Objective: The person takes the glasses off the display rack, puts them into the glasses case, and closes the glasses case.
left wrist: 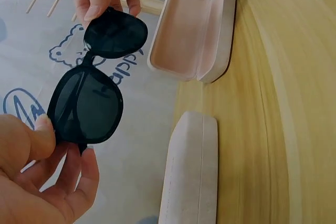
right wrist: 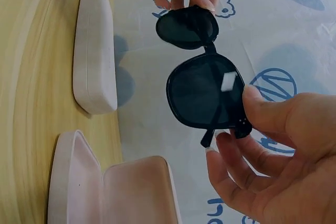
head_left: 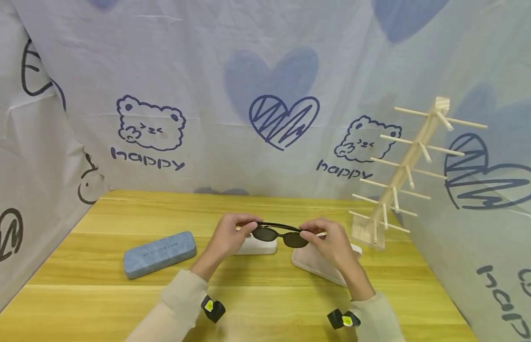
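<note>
A pair of black sunglasses (head_left: 265,233) with dark lenses is held up above the table between both hands. My left hand (head_left: 231,237) pinches one end of the frame between thumb and fingers; my right hand (head_left: 331,242) grips the other end likewise. In the left wrist view a temple arm shows through the nearer lens of the sunglasses (left wrist: 86,106), lying across behind it. Below the right hand sits an open pale pink glasses case (right wrist: 139,190), its lined inside bare. Near the left hand lies a closed whitish glasses case (right wrist: 94,53), partly hidden in the head view.
A closed blue glasses case (head_left: 160,254) lies on the wooden table (head_left: 265,304) at the left. At the back right stands a wooden rack (head_left: 414,154) with several thin pegs sticking out. A printed cloth (head_left: 214,71) hangs behind and along both sides.
</note>
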Tool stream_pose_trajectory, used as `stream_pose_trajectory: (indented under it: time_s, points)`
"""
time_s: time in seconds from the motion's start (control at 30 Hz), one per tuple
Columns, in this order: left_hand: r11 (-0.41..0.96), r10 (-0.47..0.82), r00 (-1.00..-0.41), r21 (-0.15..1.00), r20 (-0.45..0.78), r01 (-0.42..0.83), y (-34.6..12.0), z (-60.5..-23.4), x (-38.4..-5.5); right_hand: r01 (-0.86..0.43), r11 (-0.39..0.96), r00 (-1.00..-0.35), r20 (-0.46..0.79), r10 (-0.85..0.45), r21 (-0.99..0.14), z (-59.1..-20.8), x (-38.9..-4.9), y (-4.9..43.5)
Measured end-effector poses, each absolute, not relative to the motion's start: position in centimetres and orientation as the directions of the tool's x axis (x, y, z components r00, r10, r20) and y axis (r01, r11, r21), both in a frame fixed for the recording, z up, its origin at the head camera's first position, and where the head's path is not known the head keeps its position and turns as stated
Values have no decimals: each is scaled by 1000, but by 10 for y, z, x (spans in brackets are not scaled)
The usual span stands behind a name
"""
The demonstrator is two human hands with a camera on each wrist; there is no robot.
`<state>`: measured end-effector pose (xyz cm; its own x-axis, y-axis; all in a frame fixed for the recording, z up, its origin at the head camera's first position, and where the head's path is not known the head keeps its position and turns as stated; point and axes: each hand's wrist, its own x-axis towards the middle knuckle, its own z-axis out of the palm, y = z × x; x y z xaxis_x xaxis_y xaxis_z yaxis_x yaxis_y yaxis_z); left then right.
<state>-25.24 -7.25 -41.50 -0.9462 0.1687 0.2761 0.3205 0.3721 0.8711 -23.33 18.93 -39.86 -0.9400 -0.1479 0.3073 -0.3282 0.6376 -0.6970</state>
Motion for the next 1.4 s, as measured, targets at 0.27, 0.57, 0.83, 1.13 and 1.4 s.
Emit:
stream_pose_trajectory:
  time_s: [0.27, 0.57, 0.83, 1.13, 1.4]
  points:
    - [379, 159, -952, 874, 262, 304, -63, -420, -252, -354, 653, -931, 319, -178, -669, -406, -233, 201]
    - [329, 215, -946, 893, 244, 306, -50, -423, -255, -367, 667, -925, 330, -188, -648, -411, -232, 218]
    - [287, 282, -929, 904, 238, 318, -42, -430, -258, -300, 678, -948, 290, -133, -671, -416, -228, 231]
    - [349, 295, -925, 874, 239, 337, -33, -437, -264, -246, 679, -965, 242, -103, -691, -419, -223, 242]
    - [315, 297, -938, 909, 179, 273, -23, -443, -265, -210, 664, -975, 208, -84, -718, -422, -214, 250]
